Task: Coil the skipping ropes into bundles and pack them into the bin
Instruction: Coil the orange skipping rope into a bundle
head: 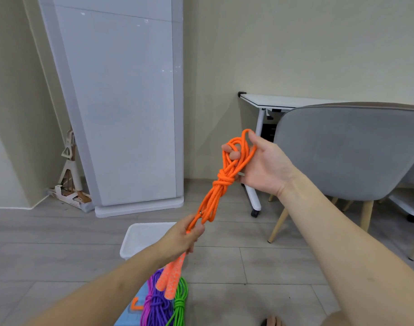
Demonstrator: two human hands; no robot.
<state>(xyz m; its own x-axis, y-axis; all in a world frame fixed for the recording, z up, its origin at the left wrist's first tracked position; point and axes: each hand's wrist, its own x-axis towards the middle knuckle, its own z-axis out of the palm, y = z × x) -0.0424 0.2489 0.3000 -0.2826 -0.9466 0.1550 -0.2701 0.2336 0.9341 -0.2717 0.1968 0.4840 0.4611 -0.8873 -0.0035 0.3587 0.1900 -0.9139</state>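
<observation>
An orange skipping rope (221,182) is coiled into a bundle with a knot wound round its middle, held taut in the air between both hands. My right hand (262,165) grips the looped top end, fingers through the loops. My left hand (185,236) grips the lower end where the cords meet the two orange patterned handles (170,278), which hang below it. A white bin (142,238) stands on the floor behind my left hand. Purple (157,304), pink (146,309) and green (180,302) rope bundles lie at the bottom edge.
A grey chair (342,149) with wooden legs stands at right, a white wheeled table (279,102) behind it. A tall white panel (121,102) leans against the wall at left, with a folded mop stand (69,175) beside it. A light blue object (135,307) lies under the bundles.
</observation>
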